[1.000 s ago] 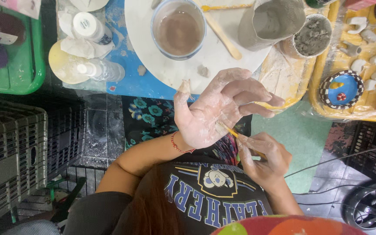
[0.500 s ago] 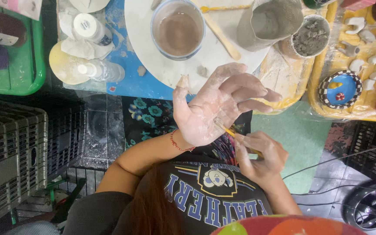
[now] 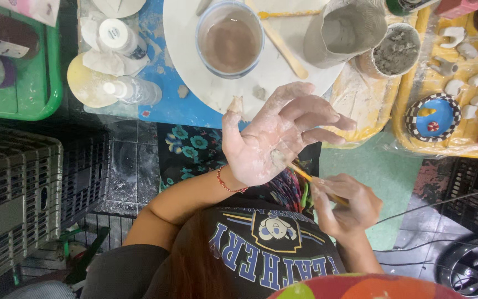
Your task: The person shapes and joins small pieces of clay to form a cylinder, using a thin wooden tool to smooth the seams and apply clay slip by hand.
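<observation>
Clay-smeared left hand [image 3: 272,141] is held palm-up, fingers spread and holding nothing, above the lap just in front of the white round board [image 3: 195,61]. Right hand [image 3: 344,207] has its fingers closed around a thin yellow stick [image 3: 305,176], tip touching the left palm. Judgement: short, light scrapes, palm held flat, should lift clay cleanly.

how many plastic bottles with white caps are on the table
2: one bottle lying among the crumpled tissue at the table's upper left, and a clear bottle just below it beside the yellow disc. Others may be hidden.
</observation>
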